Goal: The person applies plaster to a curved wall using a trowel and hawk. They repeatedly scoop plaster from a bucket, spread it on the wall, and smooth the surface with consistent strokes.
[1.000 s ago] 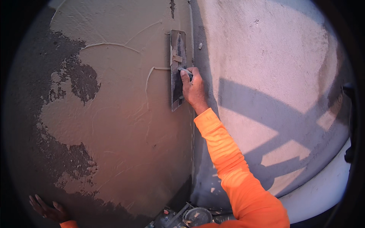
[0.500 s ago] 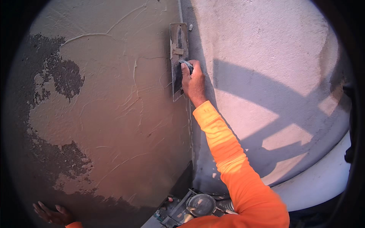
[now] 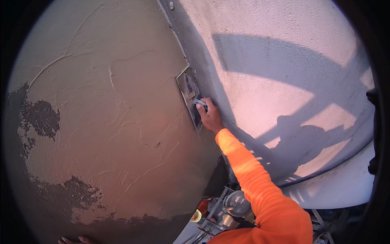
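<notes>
My right hand [image 3: 212, 117] is closed around the handle of a rectangular plastering trowel [image 3: 189, 90]. The trowel's blade lies tilted along the right edge of a wet, brownish plaster coat [image 3: 138, 105], at the corner with a lighter wall. Smears of plaster stick to the back of the blade. At the lower left rim, only part of my left hand [image 3: 76, 240] shows. Its fingers are stretched out near the dark lower wall, and I see nothing in them; whether they touch the wall is unclear.
Dark rough patches [image 3: 42, 118] break the plaster at left. A pale textured wall [image 3: 260, 93], crossed by shadows, stands at right, with a white curved surface [image 3: 333, 183] below it. Down below are a round grey lid or bucket [image 3: 237, 203], bars and clutter.
My right hand has drawn the trowel downward along the corner. The view has shifted and tilted, and my left hand has slid mostly out of the lower edge.
</notes>
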The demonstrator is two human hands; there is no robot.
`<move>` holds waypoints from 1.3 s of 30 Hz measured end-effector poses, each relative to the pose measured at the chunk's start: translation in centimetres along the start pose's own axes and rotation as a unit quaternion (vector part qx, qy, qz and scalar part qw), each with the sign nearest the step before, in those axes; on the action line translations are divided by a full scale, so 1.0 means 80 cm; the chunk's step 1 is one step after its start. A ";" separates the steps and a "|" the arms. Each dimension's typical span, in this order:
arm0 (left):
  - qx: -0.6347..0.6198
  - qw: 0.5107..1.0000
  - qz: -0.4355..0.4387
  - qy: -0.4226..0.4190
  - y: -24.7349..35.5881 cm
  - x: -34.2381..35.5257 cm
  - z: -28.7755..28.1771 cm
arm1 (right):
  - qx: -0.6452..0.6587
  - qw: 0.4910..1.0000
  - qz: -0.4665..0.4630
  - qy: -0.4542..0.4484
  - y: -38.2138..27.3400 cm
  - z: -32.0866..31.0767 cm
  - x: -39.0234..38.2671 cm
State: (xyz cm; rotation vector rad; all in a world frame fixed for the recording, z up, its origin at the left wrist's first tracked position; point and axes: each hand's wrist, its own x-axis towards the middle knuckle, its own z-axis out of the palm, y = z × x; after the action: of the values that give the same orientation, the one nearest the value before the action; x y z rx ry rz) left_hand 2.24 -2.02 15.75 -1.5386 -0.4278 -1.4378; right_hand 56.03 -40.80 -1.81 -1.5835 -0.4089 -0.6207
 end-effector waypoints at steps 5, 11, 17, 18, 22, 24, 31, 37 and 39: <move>-0.016 1.000 0.006 0.012 0.000 -0.001 0.000 | 0.039 0.998 -0.055 0.017 -0.087 0.017 0.033; -0.042 0.999 -0.001 0.009 0.006 0.005 -0.005 | 0.060 0.980 -0.182 -0.048 -0.207 0.046 -0.019; -0.049 0.999 -0.011 0.021 0.012 -0.002 -0.003 | 0.138 0.989 0.041 0.033 -0.096 0.048 -0.203; -0.049 0.999 -0.004 0.020 0.011 -0.005 -0.001 | 0.130 0.984 0.074 0.093 -0.061 0.052 -0.232; -0.051 0.999 0.005 0.016 0.002 -0.013 0.006 | 0.305 0.746 0.570 0.162 0.075 0.052 -0.336; -0.049 0.999 0.001 0.017 0.000 -0.017 0.011 | 0.283 0.735 0.590 0.178 0.132 0.056 -0.367; -0.048 0.998 0.032 0.006 0.006 -0.028 0.013 | 0.278 0.695 0.626 0.220 0.264 0.068 -0.421; -0.053 0.997 0.051 -0.011 0.036 -0.058 0.016 | 0.259 0.705 0.621 0.225 0.356 0.071 -0.480; -0.055 0.996 0.059 -0.023 0.046 -0.067 0.017 | 0.263 0.723 0.606 0.203 0.378 0.071 -0.492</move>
State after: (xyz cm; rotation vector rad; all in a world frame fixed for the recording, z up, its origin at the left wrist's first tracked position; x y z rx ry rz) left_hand 4.59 -0.88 9.64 -1.6597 -0.2830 -1.3561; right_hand 43.95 -34.68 -49.90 -0.8158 0.7382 0.2055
